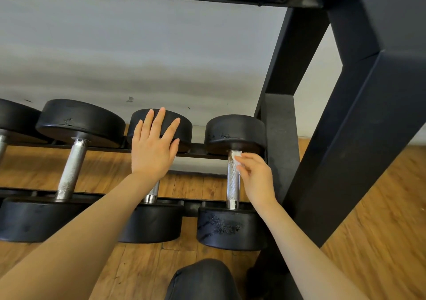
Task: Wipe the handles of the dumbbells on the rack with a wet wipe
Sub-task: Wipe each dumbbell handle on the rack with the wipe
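While my right hand (254,175) pinches the wet wipe (237,159) against the rightmost dumbbell's handle (232,180) at four o'clock, my left hand (153,145) rests spread; three handles at nine o'clock likely remain.

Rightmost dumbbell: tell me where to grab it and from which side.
Grip the rightmost dumbbell by its bare steel handle, below the wet wipe held in the right hand. Come from above and the front, wrapping fingers around the bar: the wide round heads sit on the rack rails, leaving only the narrow knurled bar graspable.
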